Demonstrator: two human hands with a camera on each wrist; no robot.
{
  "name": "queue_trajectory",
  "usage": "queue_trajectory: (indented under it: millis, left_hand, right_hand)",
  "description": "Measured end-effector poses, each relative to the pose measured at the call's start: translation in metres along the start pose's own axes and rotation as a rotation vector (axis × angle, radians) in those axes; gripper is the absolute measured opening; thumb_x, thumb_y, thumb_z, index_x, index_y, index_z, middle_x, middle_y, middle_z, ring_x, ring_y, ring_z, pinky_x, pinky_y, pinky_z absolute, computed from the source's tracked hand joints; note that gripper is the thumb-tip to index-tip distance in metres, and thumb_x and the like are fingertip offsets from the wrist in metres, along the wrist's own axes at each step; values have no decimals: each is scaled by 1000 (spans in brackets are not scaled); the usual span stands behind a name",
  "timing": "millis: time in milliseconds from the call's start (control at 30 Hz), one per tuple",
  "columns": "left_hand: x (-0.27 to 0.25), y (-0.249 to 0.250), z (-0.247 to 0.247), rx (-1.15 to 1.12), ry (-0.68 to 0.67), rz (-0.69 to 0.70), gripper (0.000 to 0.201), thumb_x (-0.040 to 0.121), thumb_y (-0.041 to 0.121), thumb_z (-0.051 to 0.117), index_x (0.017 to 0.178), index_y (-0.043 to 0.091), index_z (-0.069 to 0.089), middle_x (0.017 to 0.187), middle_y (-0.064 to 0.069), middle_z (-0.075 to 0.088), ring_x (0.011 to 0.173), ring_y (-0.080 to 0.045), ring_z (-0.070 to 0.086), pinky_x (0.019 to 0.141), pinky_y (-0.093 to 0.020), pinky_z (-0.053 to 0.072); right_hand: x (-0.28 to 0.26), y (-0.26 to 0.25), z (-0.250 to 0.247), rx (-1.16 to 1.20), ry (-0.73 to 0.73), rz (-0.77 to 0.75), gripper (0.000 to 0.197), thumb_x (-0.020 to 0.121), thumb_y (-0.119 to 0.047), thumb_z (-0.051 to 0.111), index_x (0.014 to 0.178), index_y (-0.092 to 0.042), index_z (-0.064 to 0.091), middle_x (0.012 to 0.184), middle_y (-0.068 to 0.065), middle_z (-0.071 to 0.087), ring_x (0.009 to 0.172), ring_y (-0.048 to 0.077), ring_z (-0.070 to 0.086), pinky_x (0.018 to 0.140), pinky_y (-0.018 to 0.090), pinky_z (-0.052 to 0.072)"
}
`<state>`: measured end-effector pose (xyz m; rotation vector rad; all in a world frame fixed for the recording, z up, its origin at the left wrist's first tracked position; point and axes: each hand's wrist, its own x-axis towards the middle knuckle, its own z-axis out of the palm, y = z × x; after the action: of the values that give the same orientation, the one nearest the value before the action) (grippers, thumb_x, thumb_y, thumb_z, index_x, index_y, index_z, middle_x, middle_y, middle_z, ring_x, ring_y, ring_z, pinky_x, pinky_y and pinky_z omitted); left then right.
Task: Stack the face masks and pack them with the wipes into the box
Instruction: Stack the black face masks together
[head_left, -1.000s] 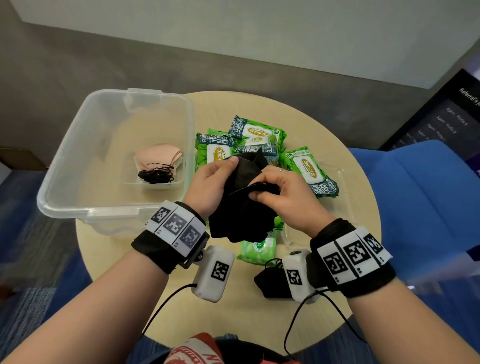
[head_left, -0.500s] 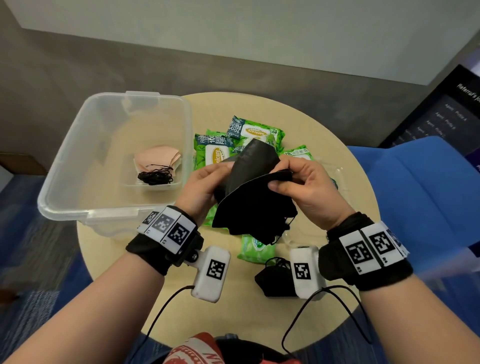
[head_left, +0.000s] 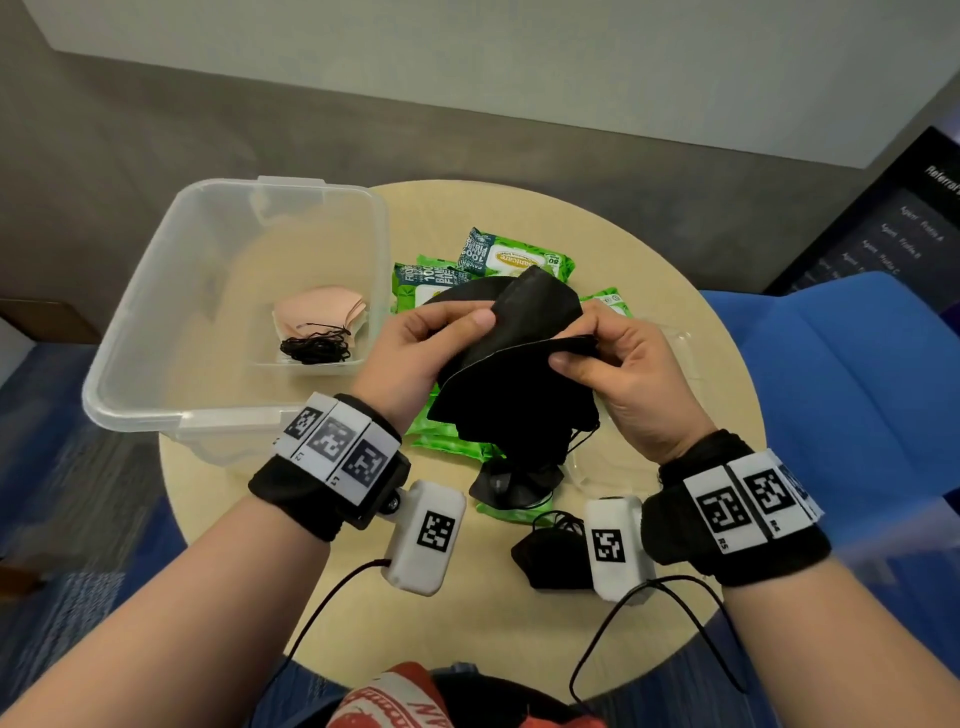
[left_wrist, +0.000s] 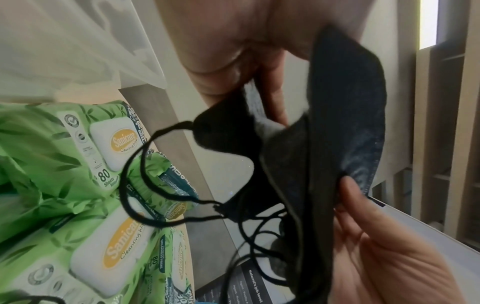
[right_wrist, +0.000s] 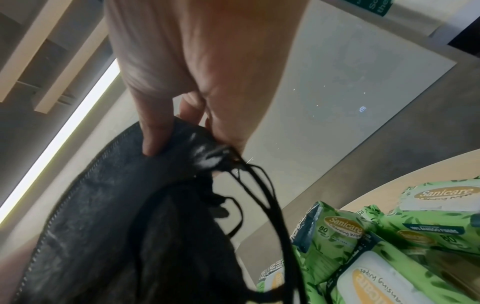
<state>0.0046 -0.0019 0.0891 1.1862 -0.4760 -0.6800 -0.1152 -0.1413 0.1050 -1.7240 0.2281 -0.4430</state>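
Note:
Both hands hold a bunch of black face masks (head_left: 514, 374) above the round table. My left hand (head_left: 415, 353) pinches the left edge of the top mask (left_wrist: 345, 123) and my right hand (head_left: 618, 374) pinches the right edge (right_wrist: 166, 164); ear loops (left_wrist: 161, 185) dangle below. The clear plastic box (head_left: 156, 322) stands at the left, holding a stack of pink masks (head_left: 322, 312) with black loops. Green wipes packs (head_left: 514, 254) lie behind and under the hands. Two more black masks (head_left: 545, 556) lie on the table near my wrists.
The round wooden table (head_left: 493, 623) carries everything. A clear plastic lid (head_left: 670, 343) lies to the right under my right hand. A blue chair (head_left: 841, 389) stands right of the table, and a dark screen (head_left: 893, 234) is at the far right.
The hands have lifted the black masks a little and spread apart, with the top mask now peeled up and turned flatter between them.

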Motion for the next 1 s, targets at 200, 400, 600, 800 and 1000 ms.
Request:
queue_trajectory:
  millis: [200, 400, 600, 800, 1000]
  left_hand:
    - [1, 5, -1, 157, 91, 70, 20, 75, -7, 68, 76, 13, 65, 57, 11, 67, 56, 0, 61, 60, -12, 50]
    - [5, 9, -7, 214, 154, 99, 19, 78, -4, 67, 78, 15, 66, 56, 14, 66, 57, 6, 59, 59, -8, 46]
    - [9, 7, -19, 411, 316, 210, 19, 77, 10, 74, 83, 27, 70, 77, 12, 67, 74, 4, 61, 79, -20, 46]
    - [8, 1, -9, 498, 376, 239, 19, 77, 18, 74, 86, 34, 69, 75, 13, 66, 71, 9, 59, 76, -13, 46]
    - [3, -2, 8, 476, 308, 246, 20, 78, 11, 74, 88, 29, 69, 75, 17, 66, 68, 8, 59, 74, -14, 49]
  right_hand:
    - [-5, 0, 1, -47, -8, 49, 7, 71, -8, 62, 74, -14, 61, 74, -11, 51, 72, 1, 51, 72, 13, 41]
    - [-4, -3, -11, -146, 91, 101, 19, 76, 2, 67, 74, -15, 60, 103, -3, 53, 96, 2, 53, 88, 21, 44]
    - [3, -12, -30, -448, 453, 95, 18, 79, -7, 66, 84, -23, 58, 70, 1, 60, 68, 15, 57, 71, 38, 51]
    - [8, -21, 4, -679, 414, -34, 38, 80, -5, 61, 114, -22, 54, 56, -4, 49, 58, 16, 47, 65, 29, 38]
    - [22, -15, 31, -589, 324, 51, 33, 79, -7, 59, 109, -20, 53, 59, 5, 52, 54, 18, 45, 58, 29, 37]
